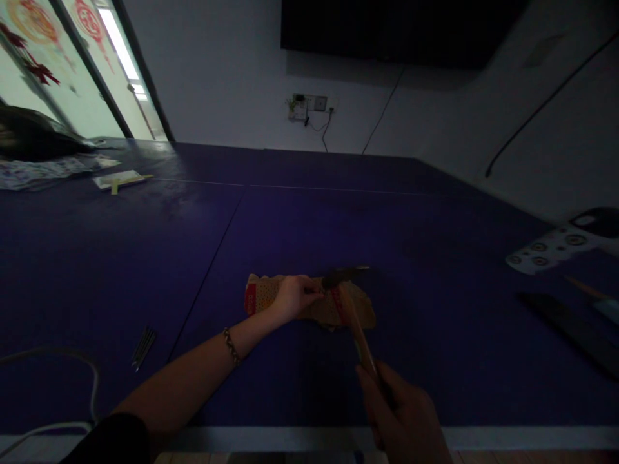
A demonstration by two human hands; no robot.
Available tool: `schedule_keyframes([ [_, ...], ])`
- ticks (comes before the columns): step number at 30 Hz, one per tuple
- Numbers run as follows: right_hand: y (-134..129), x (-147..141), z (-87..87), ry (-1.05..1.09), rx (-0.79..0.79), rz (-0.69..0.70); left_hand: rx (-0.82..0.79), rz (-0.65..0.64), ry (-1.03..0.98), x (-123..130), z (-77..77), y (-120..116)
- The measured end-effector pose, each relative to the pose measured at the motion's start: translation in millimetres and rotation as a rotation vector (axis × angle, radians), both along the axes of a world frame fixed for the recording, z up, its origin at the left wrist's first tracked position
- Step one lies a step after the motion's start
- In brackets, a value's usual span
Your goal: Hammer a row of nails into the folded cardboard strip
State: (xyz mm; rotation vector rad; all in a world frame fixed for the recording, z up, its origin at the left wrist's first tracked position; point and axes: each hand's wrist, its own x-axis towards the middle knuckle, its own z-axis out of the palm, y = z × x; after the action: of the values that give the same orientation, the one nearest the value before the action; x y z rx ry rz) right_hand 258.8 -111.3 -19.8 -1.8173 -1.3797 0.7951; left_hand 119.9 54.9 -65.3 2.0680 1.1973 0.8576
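A hammer with a dark metal head (342, 276) and a wooden handle is held in my right hand (403, 406), whose fingers wrap round the lower handle. The hammer head hangs over a tan, flattened wrapper with red print (264, 296) on the purple tabletop (290, 225). My left hand (293, 298) rests on the wrapper with its thumb and fingertips pinched together right beside the hammer head. What is between those fingertips is too small and dark to name.
Several thin metal rods (144, 348) lie at the left, near a pale cable (95, 380). At the right are a dark flat bar (570, 328) and a white power strip (551, 248). A white pad (120, 179) and a dark bag (36, 135) lie at the back left.
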Motion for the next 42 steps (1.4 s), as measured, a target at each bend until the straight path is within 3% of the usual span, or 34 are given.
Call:
schedule_keyframes([
  [17,-1.6,3.1,-0.4,0.018,-0.023,-0.015,-0.025,0.048,-0.031,-0.5,-0.7,-0.1],
  [29,0.3,-1.2,1.0,0.020,0.029,-0.031,0.044,0.006,-0.015,2.2,-1.6,-2.5],
  [36,5.5,-0.8,-3.3,-0.040,0.019,0.081,0.020,0.037,-0.017,2.0,-1.2,-2.1],
  [42,3.8,-2.8,-2.6,-0.141,0.092,0.040,0.014,0.040,-0.023,3.6,-2.7,0.5],
])
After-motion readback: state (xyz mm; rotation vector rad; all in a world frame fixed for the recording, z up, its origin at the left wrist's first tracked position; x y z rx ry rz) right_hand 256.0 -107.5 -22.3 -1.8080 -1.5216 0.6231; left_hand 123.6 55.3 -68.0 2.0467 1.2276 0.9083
